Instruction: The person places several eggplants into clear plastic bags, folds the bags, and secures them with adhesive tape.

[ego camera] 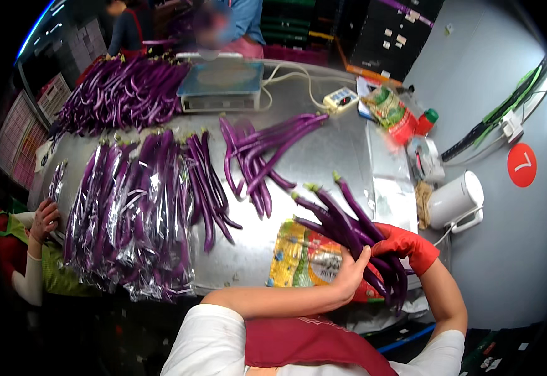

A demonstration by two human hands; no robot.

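Note:
A bunch of long purple eggplants [344,221] with green stem ends is gripped between my hands over a printed plastic bag [301,263]. My left hand [352,275] is bare and curls around the bunch from the near left side. On my right hand [402,246] is a red rubber glove, and it clasps the bunch from the right. Loose eggplants [259,160] lie crossed on the metal table just beyond. Farther left, a small group of unwrapped eggplants [207,192] rests beside several bunches in clear plastic bags [132,216].
A large eggplant pile [123,94] and a weighing scale [221,82] stand at the back of the metal table [320,145]. A power strip [341,99], a tape roll [424,157] and a white electric kettle [452,199] are right. A co-worker's hand [44,220] holds a bagged bunch left.

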